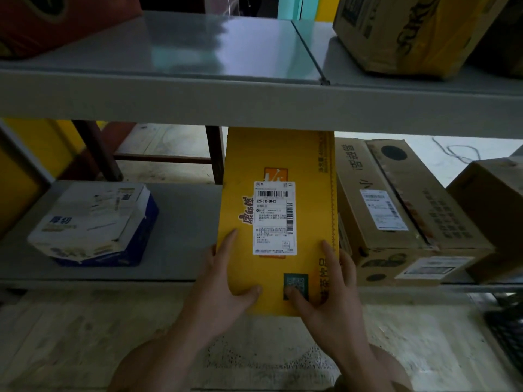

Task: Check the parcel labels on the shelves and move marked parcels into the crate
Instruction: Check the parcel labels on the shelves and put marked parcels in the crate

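Yellow box point(278, 222): long axis runs front to back on the lower shelf point(181, 222), near end overhanging the edge. White barcoded label point(274, 217) on top. Left hand point(226, 281) and right hand point(328, 292) grip its near corners, thumbs on top.

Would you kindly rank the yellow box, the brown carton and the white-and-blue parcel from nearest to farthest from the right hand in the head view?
1. Yellow box: held under the right hand, centre.
2. Brown carton: just right of it on the same shelf.
3. White-and-blue parcel: far left of the shelf.
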`<action>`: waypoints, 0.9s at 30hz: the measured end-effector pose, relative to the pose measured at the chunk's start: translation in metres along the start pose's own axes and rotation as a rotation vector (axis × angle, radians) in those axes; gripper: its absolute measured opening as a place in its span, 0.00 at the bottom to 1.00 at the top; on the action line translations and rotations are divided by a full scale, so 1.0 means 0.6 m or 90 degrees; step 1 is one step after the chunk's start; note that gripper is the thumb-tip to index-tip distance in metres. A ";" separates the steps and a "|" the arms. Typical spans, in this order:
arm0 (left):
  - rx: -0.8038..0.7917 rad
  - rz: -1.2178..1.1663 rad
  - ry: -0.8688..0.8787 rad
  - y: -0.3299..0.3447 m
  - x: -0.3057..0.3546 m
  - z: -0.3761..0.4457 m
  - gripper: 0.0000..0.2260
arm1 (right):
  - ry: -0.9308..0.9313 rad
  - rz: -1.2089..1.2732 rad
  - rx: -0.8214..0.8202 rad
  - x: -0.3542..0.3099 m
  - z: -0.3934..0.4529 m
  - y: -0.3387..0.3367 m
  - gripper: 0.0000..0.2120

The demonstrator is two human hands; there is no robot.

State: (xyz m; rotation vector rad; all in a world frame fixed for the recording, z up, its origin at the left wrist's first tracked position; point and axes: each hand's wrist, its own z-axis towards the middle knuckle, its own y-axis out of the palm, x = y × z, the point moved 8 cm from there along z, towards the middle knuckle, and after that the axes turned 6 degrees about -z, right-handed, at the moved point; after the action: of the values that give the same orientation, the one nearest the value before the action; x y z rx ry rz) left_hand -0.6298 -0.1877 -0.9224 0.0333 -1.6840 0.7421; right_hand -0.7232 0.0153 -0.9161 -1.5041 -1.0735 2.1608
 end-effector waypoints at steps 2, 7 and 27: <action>0.012 -0.003 0.010 -0.001 0.003 -0.003 0.47 | -0.007 0.001 0.008 -0.004 -0.001 -0.002 0.47; 0.028 -0.006 0.019 -0.003 0.008 -0.009 0.48 | -0.015 0.001 0.016 -0.011 -0.005 -0.004 0.47; 0.037 0.022 0.045 -0.012 0.025 0.008 0.47 | -0.011 -0.005 0.014 -0.022 0.019 -0.008 0.48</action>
State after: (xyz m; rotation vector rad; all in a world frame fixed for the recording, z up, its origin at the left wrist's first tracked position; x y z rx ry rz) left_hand -0.6350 -0.1907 -0.9062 0.0183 -1.5989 0.8089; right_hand -0.7287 0.0057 -0.9017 -1.4714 -1.0558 2.1771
